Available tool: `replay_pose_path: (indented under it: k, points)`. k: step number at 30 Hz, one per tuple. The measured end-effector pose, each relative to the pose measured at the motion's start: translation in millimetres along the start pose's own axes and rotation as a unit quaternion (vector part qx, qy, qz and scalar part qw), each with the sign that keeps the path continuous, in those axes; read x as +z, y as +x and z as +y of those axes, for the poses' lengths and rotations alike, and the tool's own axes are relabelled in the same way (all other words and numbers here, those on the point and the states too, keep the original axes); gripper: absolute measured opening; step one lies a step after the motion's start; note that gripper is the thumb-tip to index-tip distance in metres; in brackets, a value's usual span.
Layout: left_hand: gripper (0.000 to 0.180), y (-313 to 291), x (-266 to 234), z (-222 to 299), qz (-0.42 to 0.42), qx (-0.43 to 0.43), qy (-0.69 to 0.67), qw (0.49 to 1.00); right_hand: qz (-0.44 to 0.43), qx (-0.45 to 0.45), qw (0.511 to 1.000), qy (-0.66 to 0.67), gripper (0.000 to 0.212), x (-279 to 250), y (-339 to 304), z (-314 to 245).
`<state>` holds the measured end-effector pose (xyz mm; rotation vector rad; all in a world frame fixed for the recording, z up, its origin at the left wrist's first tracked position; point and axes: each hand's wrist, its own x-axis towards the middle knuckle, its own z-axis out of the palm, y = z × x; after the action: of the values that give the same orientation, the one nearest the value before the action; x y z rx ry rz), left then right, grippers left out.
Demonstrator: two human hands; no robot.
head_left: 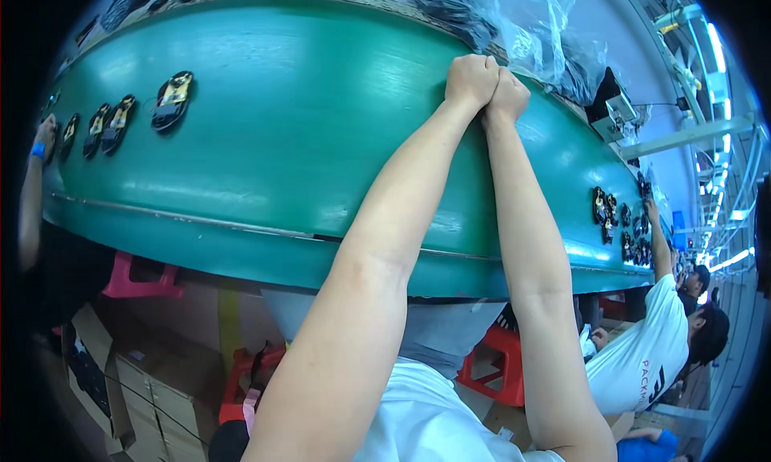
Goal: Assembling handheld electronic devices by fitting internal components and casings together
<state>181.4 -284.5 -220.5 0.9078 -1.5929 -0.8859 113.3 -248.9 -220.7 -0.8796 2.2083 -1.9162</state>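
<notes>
Contact was close between the left hand (471, 78) and the right hand (507, 101), both curled closed and side by side; whether anything was inside them, or whether they rested or hovered, could not be told. Just beyond lay a crumpled dark grey plastic bag (454, 11) and rumpled clear plastic sheeting (554, 32), nearest to the fingers. Relaxed wrists and a grip away from that slippery film would probably have served best; a black oval casing with a gold-coloured inside (172, 102), well off to the left, seemed best lifted by its rim. The smooth, glossy green worktop (305, 141) carried more such pieces (119, 125) farther left, near a co-worker's hand (48, 134) with a blue wristband, and a cluster of small dark parts (604, 209) at right, near a co-worker in a white shirt (630, 378). Below stood a pink plastic stool (132, 279), a red plastic stool (506, 366) and brown cardboard boxes (169, 402); bright tube lights (715, 48) lined the room at right.
</notes>
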Motion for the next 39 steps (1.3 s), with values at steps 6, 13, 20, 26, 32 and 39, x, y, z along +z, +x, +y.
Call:
replay_pose_path:
  k: [6,13,20,26,32,39]
  points:
    - [0.041,18.8,-84.7,-23.1,0.054,0.019,0.064,0.996,-0.035,-0.043,0.998,-0.014,0.03,66.8,-53.5,-41.9]
    - [0.038,18.1,-172.3,-38.8,0.023,-0.036,0.042,0.998,-0.176,-0.032,0.979,0.094,0.033,106.1,-100.2,-66.4]
    - [0.042,-6.0,-206.3,-26.1,-0.199,-0.019,0.032,0.979,-0.344,-0.298,0.887,-0.08,0.043,-7.0,-83.7,-48.4]
    - [0.064,-37.6,-206.1,-2.3,-0.262,0.28,0.279,0.88,-0.393,-0.351,0.836,-0.154,0.05,-94.5,-101.0,-49.4]
    - [0.064,-39.6,-201.2,1.8,-0.279,0.258,0.27,0.885,-0.378,-0.21,0.897,-0.087,0.043,-108.3,-96.1,-54.5]
    - [0.048,-65.7,-209.1,37.2,-0.219,0.337,0.28,0.872,-0.395,-0.286,0.867,-0.102,0.035,-111.3,-99.1,-52.3]
